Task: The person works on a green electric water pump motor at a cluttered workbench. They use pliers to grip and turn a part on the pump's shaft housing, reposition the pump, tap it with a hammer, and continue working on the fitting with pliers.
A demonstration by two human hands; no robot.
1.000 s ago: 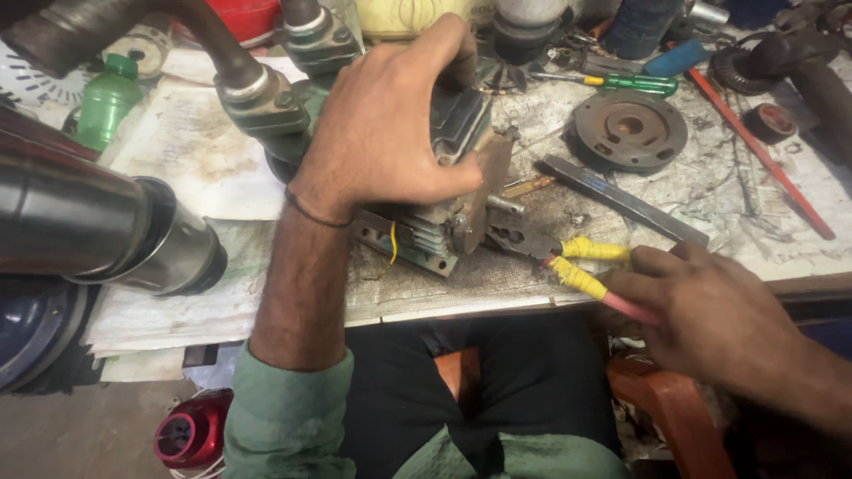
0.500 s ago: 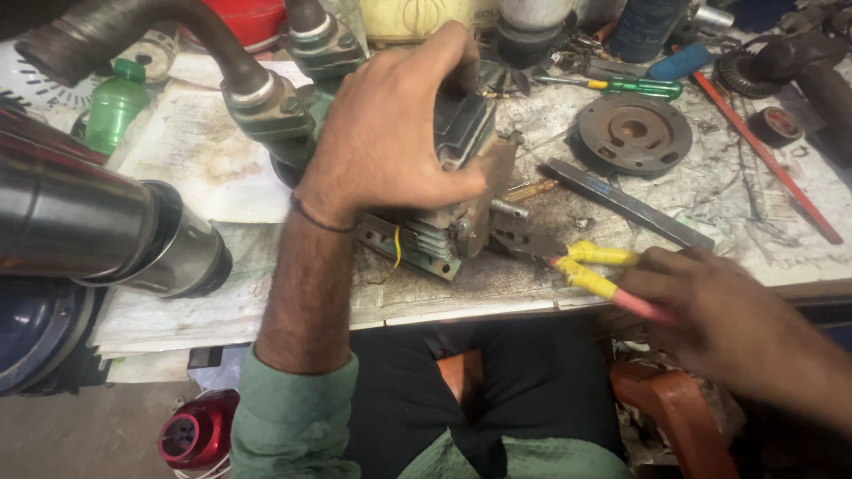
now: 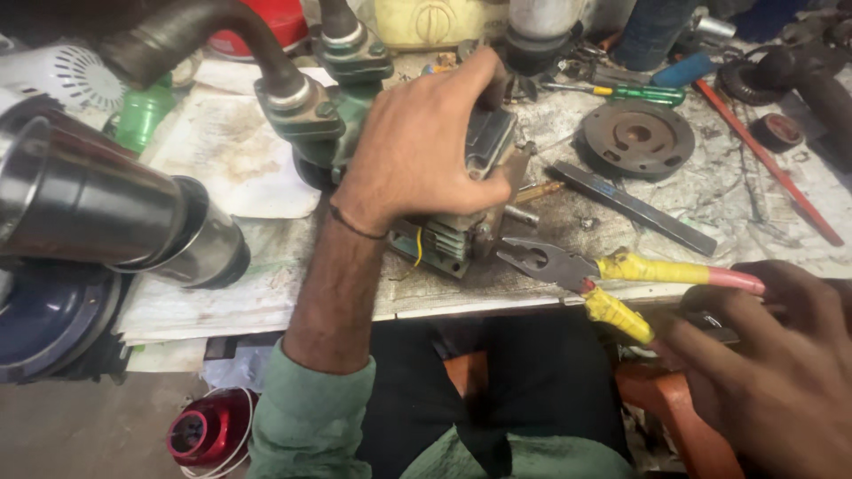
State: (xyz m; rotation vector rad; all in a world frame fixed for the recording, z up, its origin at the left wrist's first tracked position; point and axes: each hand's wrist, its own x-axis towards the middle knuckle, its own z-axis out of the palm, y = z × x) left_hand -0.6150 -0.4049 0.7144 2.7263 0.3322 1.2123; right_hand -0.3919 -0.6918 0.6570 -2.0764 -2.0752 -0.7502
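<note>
Where left hand (image 3: 426, 142) covers: motor block (image 3: 461, 231).

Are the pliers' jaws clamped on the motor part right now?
No. The pliers lie open-jawed on the bench, just clear of the motor part under the left hand.

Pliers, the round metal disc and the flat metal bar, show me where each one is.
pliers (image 3: 568, 266), head view, on the pivot behind the jaws
round metal disc (image 3: 635, 135), head view, centre hub
flat metal bar (image 3: 635, 207), head view, mid-length

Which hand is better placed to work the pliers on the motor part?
Right. The right hand is at the yellow-handled pliers, whose open nose lies beside the motor part. The left hand is spread over that part, holding it down.
</note>
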